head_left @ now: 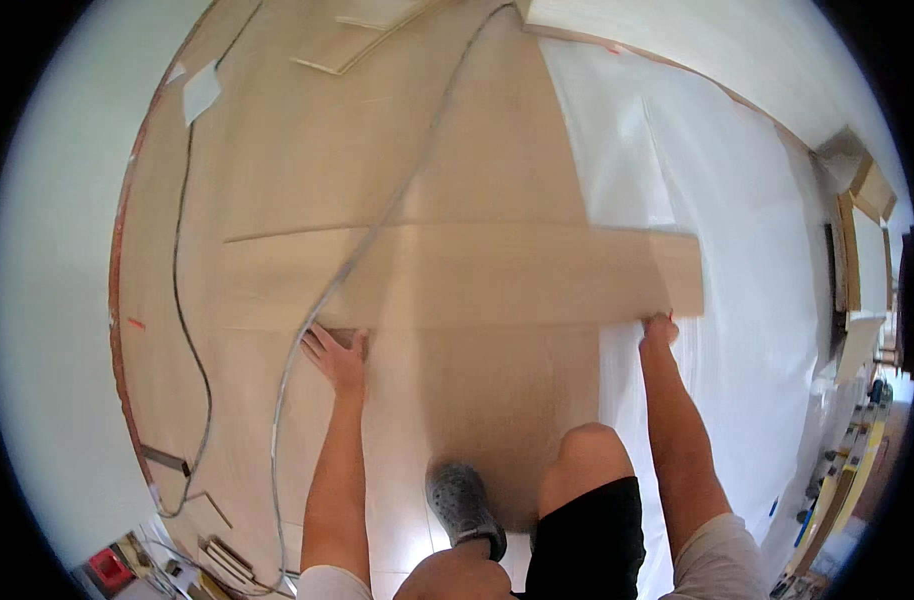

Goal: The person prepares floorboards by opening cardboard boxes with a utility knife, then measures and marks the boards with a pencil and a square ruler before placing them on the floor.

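Reaching forward with two bare hands to one long tan plank [517, 275], stretching crosswise in the middle of the scene, left part over the tan floor [497, 120], right end over white sheeting [747, 220]. Cannot tell whether lying flat or slightly lifted. Placing the left hand [339, 362] at the near edge, fingers fanned and thumb apart, unclenched, touching or just beside one small dark brown piece [355, 341]. Setting the right hand [660, 331] at the near edge by the right end, fingers curled in; too blurred and hidden, cannot tell whether grasping. Planting one grey shoe [464, 505] on the near floor, between the two forearms. Running over the plank from far middle to near left, one grey cable [414, 180]; farther left, one black cable [177, 260], crossed by one white patch [201, 93]. Lying at the far side, at least two cut pieces [329, 66]; at the near left, one red box [108, 570]
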`<state>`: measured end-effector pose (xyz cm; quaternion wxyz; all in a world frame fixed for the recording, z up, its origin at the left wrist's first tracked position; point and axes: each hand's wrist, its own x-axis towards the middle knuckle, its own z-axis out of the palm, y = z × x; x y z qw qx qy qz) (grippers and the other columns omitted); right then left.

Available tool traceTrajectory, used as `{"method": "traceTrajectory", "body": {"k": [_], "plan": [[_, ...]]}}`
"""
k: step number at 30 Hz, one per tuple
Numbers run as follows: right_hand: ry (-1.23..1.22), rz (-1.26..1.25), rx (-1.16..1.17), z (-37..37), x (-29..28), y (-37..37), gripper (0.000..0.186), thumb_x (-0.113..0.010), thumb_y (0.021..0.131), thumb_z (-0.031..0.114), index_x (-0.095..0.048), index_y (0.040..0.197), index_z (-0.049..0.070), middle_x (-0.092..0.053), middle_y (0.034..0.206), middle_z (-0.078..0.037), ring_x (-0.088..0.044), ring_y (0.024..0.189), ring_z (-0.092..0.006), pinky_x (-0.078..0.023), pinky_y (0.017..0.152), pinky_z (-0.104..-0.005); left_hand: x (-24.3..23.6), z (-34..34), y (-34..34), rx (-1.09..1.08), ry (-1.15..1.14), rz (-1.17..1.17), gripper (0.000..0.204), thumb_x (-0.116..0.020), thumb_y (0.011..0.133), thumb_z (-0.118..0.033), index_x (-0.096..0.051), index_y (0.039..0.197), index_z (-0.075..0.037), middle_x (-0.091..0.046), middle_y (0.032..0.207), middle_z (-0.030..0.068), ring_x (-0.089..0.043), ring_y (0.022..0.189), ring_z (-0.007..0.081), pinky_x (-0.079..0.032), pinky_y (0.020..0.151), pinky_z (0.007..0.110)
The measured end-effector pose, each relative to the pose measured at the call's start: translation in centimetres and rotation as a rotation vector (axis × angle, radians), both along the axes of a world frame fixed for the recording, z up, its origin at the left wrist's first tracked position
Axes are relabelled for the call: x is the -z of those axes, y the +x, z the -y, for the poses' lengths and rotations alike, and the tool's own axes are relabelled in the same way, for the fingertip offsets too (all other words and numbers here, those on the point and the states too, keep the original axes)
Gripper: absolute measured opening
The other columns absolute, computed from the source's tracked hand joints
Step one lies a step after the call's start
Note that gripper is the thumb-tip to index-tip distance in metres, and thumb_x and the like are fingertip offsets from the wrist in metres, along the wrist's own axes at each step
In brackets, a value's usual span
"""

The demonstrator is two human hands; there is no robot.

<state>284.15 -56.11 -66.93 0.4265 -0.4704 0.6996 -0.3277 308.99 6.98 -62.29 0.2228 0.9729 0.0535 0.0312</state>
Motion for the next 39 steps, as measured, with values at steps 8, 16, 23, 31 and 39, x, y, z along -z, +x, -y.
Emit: {"method": "traceTrajectory", "body": {"k": [8,16,23,31,39], "plan": [[-0.508,-0.262,-0.392,-2.6,-1.5,15.9,0.021,-0.064,0.095,0.017,-0.058,0.104,-0.001,-0.066,0.099,-0.016,-0.065,0.087,-0.0291,-0.053,0.077,-0.0383,1.8,2.9,14.3,-0.01,0.206,0.059,0.099,-0.064,0.089,-0.058,-0.024,0.152,0.007,-0.025,0.157,0.0331,-0.019,0.149,0.0437,-0.018,0.121,0.05],[-0.819,-0.628,-0.91,-9.0,-4.8,20.9,0.029,-0.061,0.094,0.016,-0.057,0.121,0.006,-0.06,0.135,-0.015,-0.048,0.128,-0.036,-0.034,0.108,-0.0487,1.7,6.9,18.9,-0.044,0.177,0.133,0.072,-0.055,0.099,-0.047,-0.039,0.148,0.003,-0.027,0.158,0.0289,-0.025,0.147,0.0431,-0.022,0.119,0.051],[-0.892,-0.267,-0.949,-5.6,-1.8,21.3,0.026,-0.059,0.095,0.011,-0.062,0.119,0.003,-0.061,0.125,-0.012,-0.05,0.124,-0.0242,-0.047,0.098,-0.036,1.4,8.4,20.4,-0.057,0.136,0.158,0.049,-0.051,0.1,-0.024,-0.049,0.139,0.005,-0.037,0.152,0.032,-0.033,0.142,0.0463,-0.025,0.118,0.051],[-0.748,-0.587,-1.011,-6.4,-3.8,21.4,0.028,-0.053,0.101,0.017,-0.055,0.124,0.001,-0.052,0.137,-0.023,-0.044,0.129,-0.0379,-0.039,0.107,-0.0474,-0.3,8.3,20.5,-0.105,0.176,-0.002,0.055,-0.051,0.098,-0.024,-0.041,0.146,0.0,-0.027,0.157,0.0327,-0.026,0.143,0.0517,-0.02,0.119,0.058],[-0.694,-0.751,-0.505,6.0,-3.4,22.5,0.039,-0.057,0.103,0.029,-0.062,0.104,-0.009,-0.067,0.096,-0.021,-0.061,0.078,-0.0297,-0.051,0.07,-0.0429,0.7,9.1,20.4,-0.069,0.218,-0.017,0.064,-0.052,0.096,-0.023,-0.031,0.149,0.005,-0.019,0.158,0.035,-0.02,0.146,0.0516,-0.018,0.12,0.059]]}}
